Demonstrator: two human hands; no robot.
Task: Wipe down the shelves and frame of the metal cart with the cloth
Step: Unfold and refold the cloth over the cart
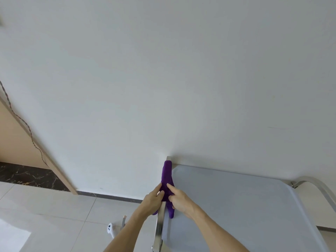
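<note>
A purple cloth is draped lengthwise over the left rail of the metal cart, reaching almost to the rail's far corner. My left hand grips the cloth from the outer side of the rail, thumb on top. On the inner side my right hand pinches the cloth, forefinger stretched along it. The cart's flat grey top shelf lies to the right of both hands. The lower shelves are out of sight.
The cart stands against a white wall. A curved metal handle rises at its right end. On the tiled floor to the left lie a small white controller and a thin stick. A wooden door frame stands far left.
</note>
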